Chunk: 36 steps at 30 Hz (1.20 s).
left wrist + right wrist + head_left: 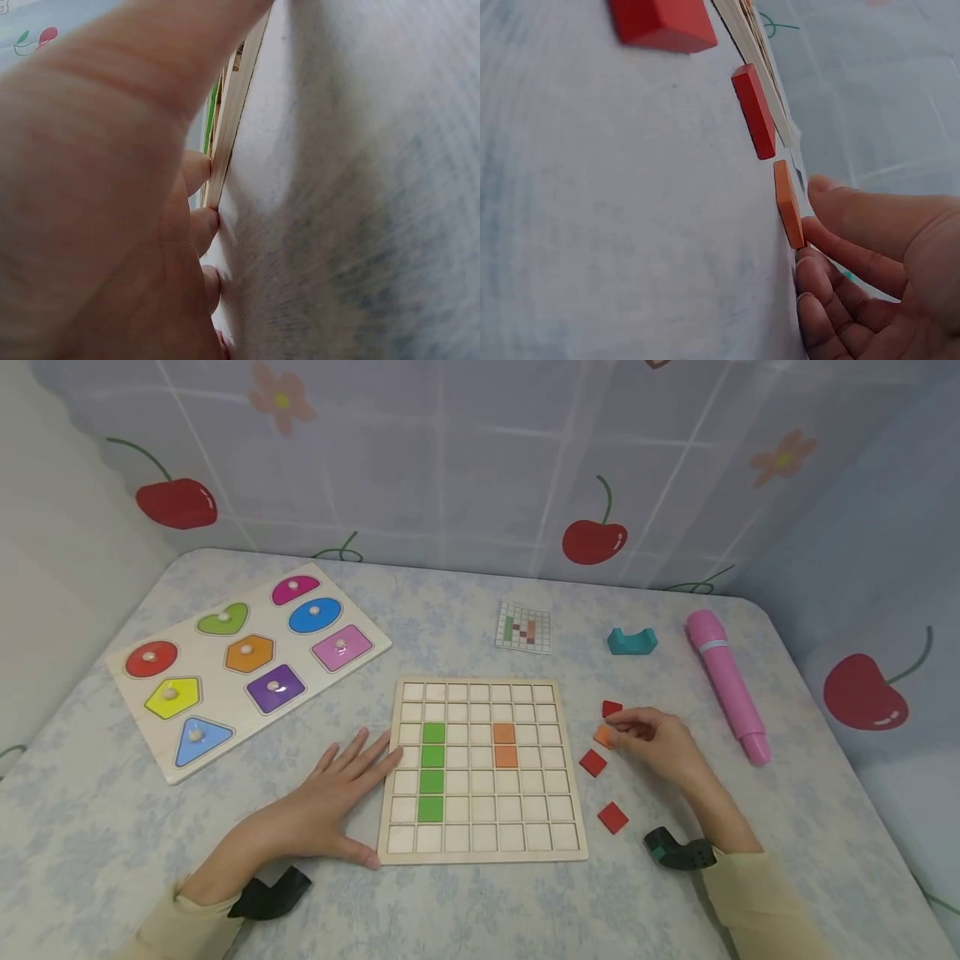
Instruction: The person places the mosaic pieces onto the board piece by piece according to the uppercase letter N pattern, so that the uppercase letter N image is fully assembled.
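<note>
A square wooden grid board (pixel 482 857) lies flat in the head view, with a column of green tiles (pixel 431 782) and two orange tiles (pixel 505 746) in its cells. My left hand (pixel 318 814) rests spread at the board's left side, fingertips at its frame (pixel 234 112). My right hand (pixel 656 745) is at a loose orange tile (pixel 602 737) right of the board. In the right wrist view its fingertips are right at the end of that orange tile (pixel 786 202), while the thumb stands a little apart above it. Red tiles (pixel 593 763) lie close by.
A pattern card (pixel 523 628) showing green, dark red and orange squares lies behind the board. A teal block (pixel 632 642) and a pink pen-like cylinder (pixel 729 687) are at the back right. At left lies a shape puzzle (pixel 210 693) with knobs. Fabric with cherries hangs behind.
</note>
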Motion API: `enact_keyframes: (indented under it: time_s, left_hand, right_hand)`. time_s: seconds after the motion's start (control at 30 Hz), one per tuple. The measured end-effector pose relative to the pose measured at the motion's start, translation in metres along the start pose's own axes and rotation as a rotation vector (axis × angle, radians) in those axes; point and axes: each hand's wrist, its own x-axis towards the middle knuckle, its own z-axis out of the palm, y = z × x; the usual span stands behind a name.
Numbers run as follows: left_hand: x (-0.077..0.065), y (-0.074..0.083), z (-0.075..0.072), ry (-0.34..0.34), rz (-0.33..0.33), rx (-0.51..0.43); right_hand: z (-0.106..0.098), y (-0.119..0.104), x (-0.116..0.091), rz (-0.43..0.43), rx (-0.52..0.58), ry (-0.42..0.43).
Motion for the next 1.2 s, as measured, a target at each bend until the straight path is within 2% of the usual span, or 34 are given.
enact_keyframes:
  time_s: [0.2,0.43,0.67,0.77,0.9,1.03,1.2]
  left_hand:
    - [0.000,0.000,0.000,0.003,-0.003,0.005]
    - [0.000,0.000,0.001,0.006,-0.001,0.007]
    - [0.000,-0.002,0.002,0.003,-0.002,0.006]
    - [0.001,-0.002,0.002,0.005,-0.002,0.009]
    - [0.001,-0.002,0.001,0.003,-0.006,0.004]
    - [0.001,-0.001,0.002,0.001,-0.002,-0.001]
    - [0.001,-0.002,0.002,0.006,-0.006,0.009]
  right_hand:
    - [0.003,-0.003,-0.002,-0.069,-0.099,-0.027]
    - [0.007,-0.003,-0.002,-0.141,-0.111,-0.028]
    - [0.004,-0.007,-0.004,-0.105,-0.081,-0.009]
    - [0.002,-0.011,-0.005,-0.101,-0.027,-0.013]
    - [0.008,-0.027,-0.009,-0.099,0.167,-0.036]
    - [0.024,-0.048,-0.015,-0.093,0.347,-0.101]
    - [0.051,-0.064,-0.014,-0.091,0.446,-0.201]
